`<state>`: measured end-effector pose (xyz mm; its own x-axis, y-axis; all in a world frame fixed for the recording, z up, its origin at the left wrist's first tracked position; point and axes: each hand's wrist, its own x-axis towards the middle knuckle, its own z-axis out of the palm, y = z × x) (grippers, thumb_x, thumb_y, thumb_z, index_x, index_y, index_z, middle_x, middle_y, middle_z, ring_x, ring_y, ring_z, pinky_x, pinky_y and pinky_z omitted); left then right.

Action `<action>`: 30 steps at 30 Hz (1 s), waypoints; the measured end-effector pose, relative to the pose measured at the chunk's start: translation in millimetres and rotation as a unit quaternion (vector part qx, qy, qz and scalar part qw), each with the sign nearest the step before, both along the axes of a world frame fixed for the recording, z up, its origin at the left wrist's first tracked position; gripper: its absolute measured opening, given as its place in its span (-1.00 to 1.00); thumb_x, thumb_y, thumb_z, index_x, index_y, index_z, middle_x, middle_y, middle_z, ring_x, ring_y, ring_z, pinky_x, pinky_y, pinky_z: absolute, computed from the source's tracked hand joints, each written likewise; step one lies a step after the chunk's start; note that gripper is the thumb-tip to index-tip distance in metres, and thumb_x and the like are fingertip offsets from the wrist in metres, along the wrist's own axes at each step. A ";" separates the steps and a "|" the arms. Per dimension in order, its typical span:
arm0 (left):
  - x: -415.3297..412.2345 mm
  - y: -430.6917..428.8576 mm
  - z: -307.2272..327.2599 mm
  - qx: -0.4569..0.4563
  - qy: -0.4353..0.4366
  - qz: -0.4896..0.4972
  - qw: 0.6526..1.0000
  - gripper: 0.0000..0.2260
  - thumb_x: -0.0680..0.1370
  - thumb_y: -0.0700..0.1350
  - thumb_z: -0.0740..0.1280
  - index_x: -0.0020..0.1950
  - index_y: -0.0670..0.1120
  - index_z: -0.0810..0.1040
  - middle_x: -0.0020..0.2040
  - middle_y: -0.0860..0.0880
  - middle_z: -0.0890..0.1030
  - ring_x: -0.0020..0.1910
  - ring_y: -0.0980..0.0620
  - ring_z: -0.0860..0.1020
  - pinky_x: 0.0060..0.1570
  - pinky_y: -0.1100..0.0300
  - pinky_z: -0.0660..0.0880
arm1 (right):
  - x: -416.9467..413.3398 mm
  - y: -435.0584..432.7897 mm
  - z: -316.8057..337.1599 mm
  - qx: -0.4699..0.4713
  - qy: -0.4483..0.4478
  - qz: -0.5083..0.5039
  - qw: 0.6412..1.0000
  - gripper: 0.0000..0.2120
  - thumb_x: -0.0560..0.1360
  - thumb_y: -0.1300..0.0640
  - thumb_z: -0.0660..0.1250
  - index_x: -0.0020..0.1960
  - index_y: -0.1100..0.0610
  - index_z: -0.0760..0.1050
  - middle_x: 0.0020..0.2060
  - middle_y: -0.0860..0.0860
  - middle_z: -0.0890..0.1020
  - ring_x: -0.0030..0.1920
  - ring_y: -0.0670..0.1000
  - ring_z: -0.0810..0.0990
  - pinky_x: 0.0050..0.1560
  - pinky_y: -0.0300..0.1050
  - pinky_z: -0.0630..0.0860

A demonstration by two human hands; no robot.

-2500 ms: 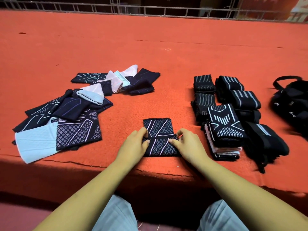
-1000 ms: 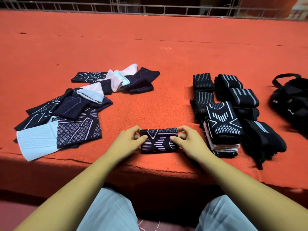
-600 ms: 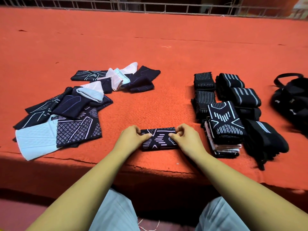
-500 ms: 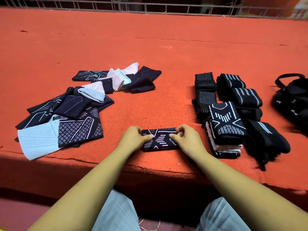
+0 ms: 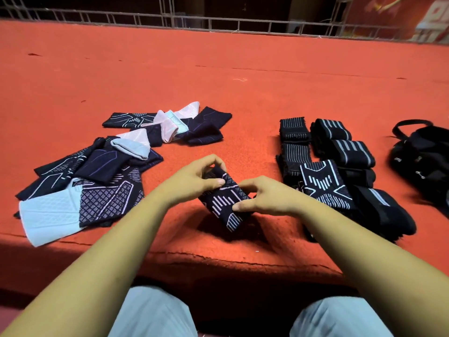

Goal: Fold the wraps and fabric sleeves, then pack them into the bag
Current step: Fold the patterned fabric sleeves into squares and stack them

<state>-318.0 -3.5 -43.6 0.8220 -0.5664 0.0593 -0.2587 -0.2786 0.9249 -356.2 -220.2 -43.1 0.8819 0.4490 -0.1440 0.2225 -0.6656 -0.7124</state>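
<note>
A: We grip the folded sleeve [image 5: 224, 205] with both our left hand [image 5: 194, 181] and right hand [image 5: 264, 198], holding it over the carpet [image 5: 243, 93] between the loose pile [image 5: 97, 181] and the folded stack [image 5: 323, 188].
B: If we loosen either grip, we think it springs open. Set down carelessly, it could topple that stack.

Orange carpeted worktop [image 5: 243, 57], front edge cracked; loose thread [image 5: 240, 79] mid-carpet; metal railing [image 5: 218, 21] along far edge; red banner [image 5: 413, 18] beyond.

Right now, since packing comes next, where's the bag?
The black bag lies at the head view's far right, on the red carpet, beside the folded wraps.
</note>
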 end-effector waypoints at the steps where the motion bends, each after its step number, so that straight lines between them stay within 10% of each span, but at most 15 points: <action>1: 4.3 0.6 6.3 0.017 -0.011 -0.005 1.000 -0.85 0.57 -0.28 0.36 0.07 -0.09 0.49 -0.16 0.01 0.59 -0.23 0.14 0.51 -0.27 0.29 0.46 | 1.5 0.1 2.0 0.041 0.030 -0.001 0.999 -0.80 0.50 0.16 0.44 0.09 0.21 0.60 -0.19 -0.05 0.64 -0.33 -0.25 0.50 -0.24 -0.34 0.44; 7: 24.0 -21.9 10.1 -0.189 0.143 0.193 0.952 -0.84 0.58 -0.15 0.39 0.11 -0.11 0.47 -0.09 -0.10 0.65 -0.21 0.01 0.64 -0.18 0.13 0.59 | 18.1 9.7 -9.3 0.283 0.056 -0.186 0.939 -0.89 0.53 0.16 0.41 -0.10 0.19 0.52 -0.45 0.02 0.43 -0.52 -0.07 0.31 -0.51 -0.24 0.20; 11: 44.4 -46.1 -11.3 -0.160 0.181 0.200 0.950 -0.87 0.59 -0.22 0.34 0.13 -0.15 0.49 0.04 -0.22 0.67 -0.09 -0.12 0.65 0.00 -0.02 0.59 | 43.4 16.8 -15.4 0.323 0.053 -0.304 0.895 -0.89 0.57 0.17 0.37 -0.11 0.19 0.54 -0.42 0.04 0.49 -0.55 -0.09 0.36 -0.54 -0.26 0.29; 19: 130.7 -93.5 -39.8 -0.177 0.179 0.257 0.933 -0.88 0.55 -0.23 0.38 0.07 -0.20 0.59 0.04 -0.24 0.69 0.02 -0.18 0.67 0.16 -0.14 0.57 | 123.1 2.6 -19.3 0.258 -0.033 -0.482 0.837 -0.74 0.49 0.25 0.35 -0.36 0.12 0.43 -0.42 0.11 0.49 -0.38 0.06 0.42 -0.31 0.03 0.38; 24: 175.9 -122.2 -47.3 -0.186 0.196 0.254 0.929 -0.77 0.43 -0.19 0.42 0.03 -0.07 0.46 -0.11 -0.21 0.64 -0.35 -0.01 0.57 -0.31 0.19 0.49 | 177.7 -12.3 -36.5 0.174 -0.063 -0.584 0.790 -0.83 0.45 0.11 0.38 -0.09 0.22 0.62 -0.11 0.15 0.69 -0.06 0.18 0.64 -0.09 -0.09 0.49; 30: 210.2 -142.9 -62.9 -0.110 0.136 0.219 0.960 -0.76 0.51 -0.27 0.36 0.06 -0.04 0.37 -0.22 -0.06 0.54 -0.33 0.02 0.47 -0.27 0.17 0.45 | 209.4 -29.7 -47.6 0.115 -0.054 -0.612 0.780 -0.76 0.49 0.20 0.25 0.07 0.26 0.60 0.04 0.24 0.66 0.07 0.26 0.61 -0.02 -0.07 0.47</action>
<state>-107.8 -146.4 -106.5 0.9807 -0.1603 -0.1120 0.0974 -0.0962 0.9906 -146.8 -249.9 -90.7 0.6711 -0.7372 -0.0785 -0.4128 -0.2837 -0.8655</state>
